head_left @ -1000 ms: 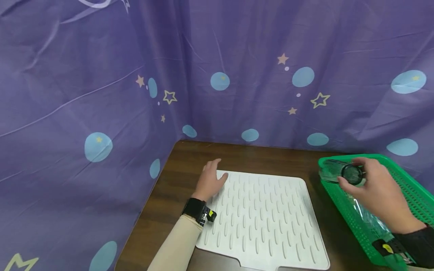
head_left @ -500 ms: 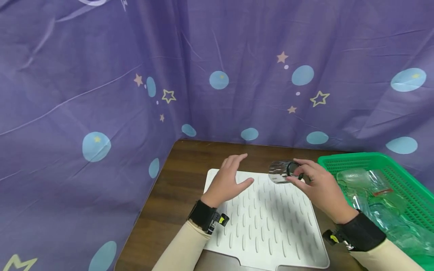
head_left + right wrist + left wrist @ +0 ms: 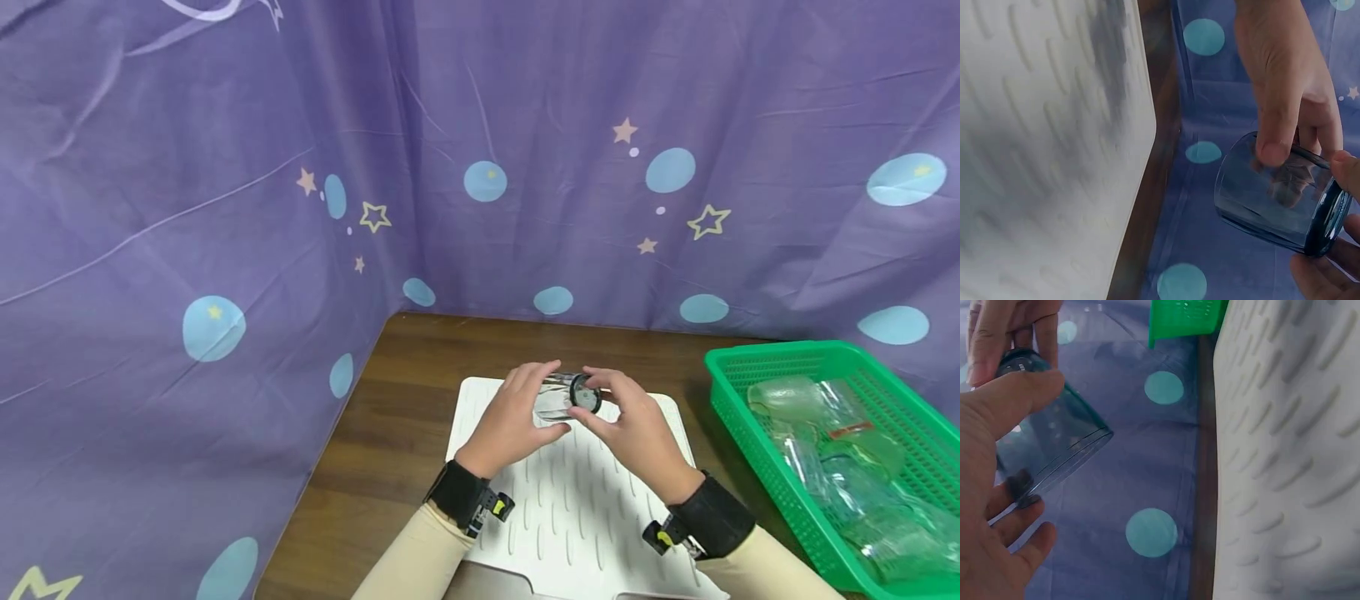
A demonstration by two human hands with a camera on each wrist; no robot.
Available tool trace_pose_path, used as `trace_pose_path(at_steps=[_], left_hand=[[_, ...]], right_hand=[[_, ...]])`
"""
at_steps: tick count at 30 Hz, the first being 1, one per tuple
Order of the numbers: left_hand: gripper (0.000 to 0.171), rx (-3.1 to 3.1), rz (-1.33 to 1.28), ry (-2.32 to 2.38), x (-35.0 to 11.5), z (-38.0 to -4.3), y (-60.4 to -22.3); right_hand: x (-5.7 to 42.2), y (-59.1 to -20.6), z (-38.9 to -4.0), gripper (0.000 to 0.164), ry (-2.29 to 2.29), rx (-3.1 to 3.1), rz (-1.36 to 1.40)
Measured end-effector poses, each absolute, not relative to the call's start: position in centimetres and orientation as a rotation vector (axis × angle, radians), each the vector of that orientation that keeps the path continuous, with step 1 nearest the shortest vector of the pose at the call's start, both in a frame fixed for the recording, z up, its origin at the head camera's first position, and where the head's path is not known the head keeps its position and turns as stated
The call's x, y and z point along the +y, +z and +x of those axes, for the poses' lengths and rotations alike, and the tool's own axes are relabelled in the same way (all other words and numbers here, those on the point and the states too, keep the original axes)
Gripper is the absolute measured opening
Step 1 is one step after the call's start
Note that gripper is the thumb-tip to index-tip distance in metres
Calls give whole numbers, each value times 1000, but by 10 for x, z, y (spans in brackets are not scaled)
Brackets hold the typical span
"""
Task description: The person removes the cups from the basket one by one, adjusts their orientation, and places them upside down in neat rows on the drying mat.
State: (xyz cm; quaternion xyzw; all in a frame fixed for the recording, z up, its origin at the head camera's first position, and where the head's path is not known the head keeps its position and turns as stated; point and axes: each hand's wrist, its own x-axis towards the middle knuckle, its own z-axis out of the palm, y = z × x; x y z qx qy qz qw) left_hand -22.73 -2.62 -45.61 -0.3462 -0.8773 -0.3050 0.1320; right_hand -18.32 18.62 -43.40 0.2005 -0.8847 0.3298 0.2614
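A clear drinking glass (image 3: 553, 397) is held on its side above the white ridged drying tray (image 3: 570, 500). Its thick base faces my right hand (image 3: 637, 429), whose thumb and fingertips pinch it around the bottom edge. My left hand (image 3: 506, 429) holds the wall nearer the mouth. The left wrist view shows the left thumb laid across the near side of the glass (image 3: 1054, 440), with other fingers around the far side. From the right wrist, the left thumb presses the glass (image 3: 1260, 200) while the right fingertips grip the base.
A green plastic basket (image 3: 757, 454) stands at the right, holding several clear glasses (image 3: 795, 400) lying in a heap. The brown wooden table (image 3: 367, 433) runs back to a purple curtain (image 3: 555, 150) with stars and blue dots, which also hangs at the left.
My right hand has carried the glass left from over the basket to above the tray. My left hand has moved right from the tray's left edge and taken hold of the glass too.
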Motion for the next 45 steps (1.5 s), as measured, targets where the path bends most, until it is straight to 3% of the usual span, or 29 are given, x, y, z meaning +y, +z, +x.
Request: trace_pose_path(at_steps=[4,10,16,25,33,38,45], left_hand=[[81,-2533,-954,-816,-27,-233,-465],[73,-2555,-857,-872,-37,-250,-484],[74,-2610,-607,-1147,-54,-271,-504],[71,-2685,-365,-1350,-69,-283,-542],[75,-2693,-207,-1391,-80,-288,-546],[77,-2736,-197,-1380,-78,-289,-547],[79,-2737,-190,-1374,-75,-284,-549]], right_hand=[[178,-442,-185,49,980,-2398,529],[179,-461,-178,68,1012,-2475,473],[206,-472,-169,64,930,-2544,369],[269,-464,-142,53,622,-2651,360],[363,-425,-132,67,559,-2820,141],[422,-423,-130,71,419,-3083,-38],[466,-435,-139,74,424,-3252,144]])
